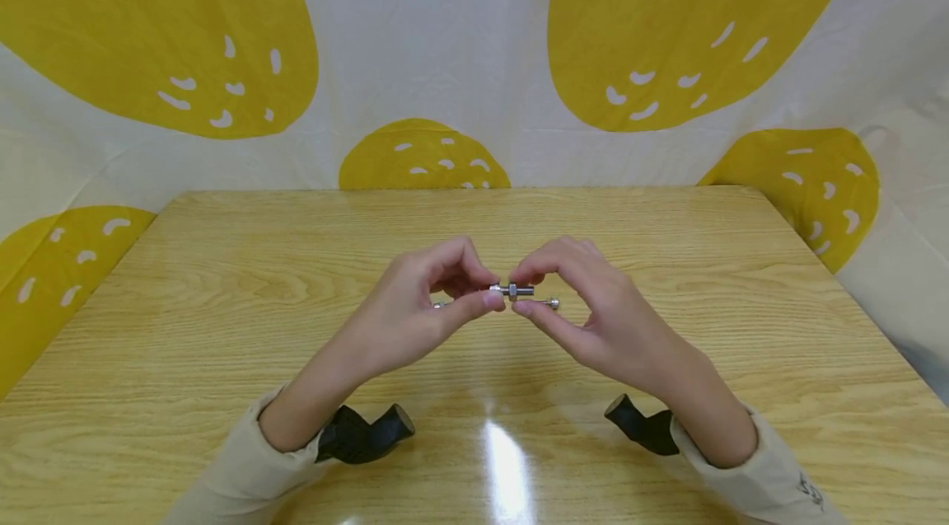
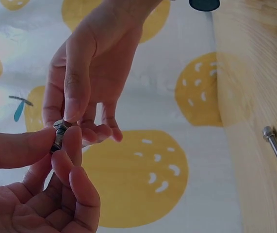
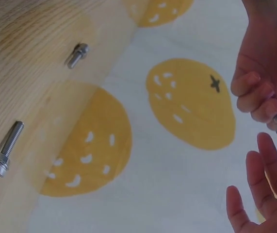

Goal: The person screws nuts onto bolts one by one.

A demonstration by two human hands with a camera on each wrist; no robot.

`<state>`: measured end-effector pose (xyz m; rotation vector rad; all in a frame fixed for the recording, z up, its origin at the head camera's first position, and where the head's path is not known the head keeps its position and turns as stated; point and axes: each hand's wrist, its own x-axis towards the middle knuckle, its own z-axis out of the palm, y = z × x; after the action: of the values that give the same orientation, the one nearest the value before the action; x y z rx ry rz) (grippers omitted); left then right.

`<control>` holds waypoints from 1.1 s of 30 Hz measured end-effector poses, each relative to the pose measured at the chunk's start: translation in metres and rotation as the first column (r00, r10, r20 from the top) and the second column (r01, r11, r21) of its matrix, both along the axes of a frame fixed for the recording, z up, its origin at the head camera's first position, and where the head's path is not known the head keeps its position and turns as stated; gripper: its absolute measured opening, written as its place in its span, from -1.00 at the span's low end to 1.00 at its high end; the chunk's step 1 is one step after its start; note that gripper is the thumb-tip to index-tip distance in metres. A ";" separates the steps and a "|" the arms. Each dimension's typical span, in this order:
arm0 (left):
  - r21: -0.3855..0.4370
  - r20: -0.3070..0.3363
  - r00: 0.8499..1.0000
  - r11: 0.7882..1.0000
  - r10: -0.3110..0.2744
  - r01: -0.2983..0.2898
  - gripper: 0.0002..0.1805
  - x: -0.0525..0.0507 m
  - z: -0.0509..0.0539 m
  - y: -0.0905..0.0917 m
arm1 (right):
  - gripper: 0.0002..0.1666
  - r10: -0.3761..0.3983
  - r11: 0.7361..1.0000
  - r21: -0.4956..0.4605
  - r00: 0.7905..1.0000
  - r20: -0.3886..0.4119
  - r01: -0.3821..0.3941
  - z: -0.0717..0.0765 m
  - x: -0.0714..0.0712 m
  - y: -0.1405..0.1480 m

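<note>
Over the middle of the table, a metal bolt (image 1: 526,291) lies level between the two hands. My left hand (image 1: 418,307) pinches its left end between thumb and forefinger. A hex nut (image 1: 513,291) sits around the shank, and the thumb and forefinger of my right hand (image 1: 604,311) pinch it from above and below. The shank's free end points right. In the left wrist view the nut (image 2: 62,124) shows by the right thumb; fingers cover much of the bolt.
On the wooden table (image 1: 296,236) lie two more bolts: one (image 3: 0,162) with a collar or nut by its head, the other (image 3: 79,52) plainer. A patterned cloth (image 1: 430,39) hangs behind the table. Black curved pieces (image 1: 378,432) stick out below both wrists.
</note>
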<state>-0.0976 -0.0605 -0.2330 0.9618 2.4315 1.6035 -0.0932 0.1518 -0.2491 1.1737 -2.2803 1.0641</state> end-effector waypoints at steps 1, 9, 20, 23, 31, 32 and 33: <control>0.000 0.000 1.000 1.000 0.002 -0.002 -0.89 0.000 0.000 0.000 | -0.70 0.006 1.000 -0.003 1.000 -0.017 -0.006 0.000 0.000 0.000; 0.011 0.007 1.000 1.000 -0.006 0.006 -0.89 0.000 0.000 0.000 | -0.82 0.017 1.000 -0.004 0.999 -0.031 -0.017 -0.002 -0.001 -0.001; 0.007 -0.002 1.000 1.000 -0.008 0.008 -0.89 0.002 0.000 0.003 | -0.77 -0.035 0.998 0.061 0.999 0.005 0.034 -0.006 -0.002 -0.003; 0.002 0.002 1.000 1.000 0.000 0.000 -0.89 0.002 0.000 0.002 | -0.86 -0.056 0.996 0.076 0.997 0.047 0.052 -0.005 0.000 -0.001; -0.004 -0.003 1.000 1.000 0.002 -0.002 -0.89 0.001 0.000 0.001 | -0.67 0.022 1.000 -0.020 0.999 -0.023 -0.023 -0.001 0.000 -0.001; -0.005 -0.002 1.000 1.000 0.002 -0.002 -0.89 0.001 0.000 0.000 | -0.70 0.032 0.999 -0.025 0.999 -0.043 -0.033 -0.001 -0.001 -0.001; -0.005 -0.002 1.000 1.000 0.002 -0.002 -0.89 0.001 0.000 0.000 | -0.72 0.040 0.999 -0.026 0.998 -0.056 -0.041 -0.001 -0.001 -0.002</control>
<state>-0.0967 -0.0601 -0.2327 0.9615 2.4371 1.5970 -0.0943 0.1501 -0.2498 1.2284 -2.2018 1.0603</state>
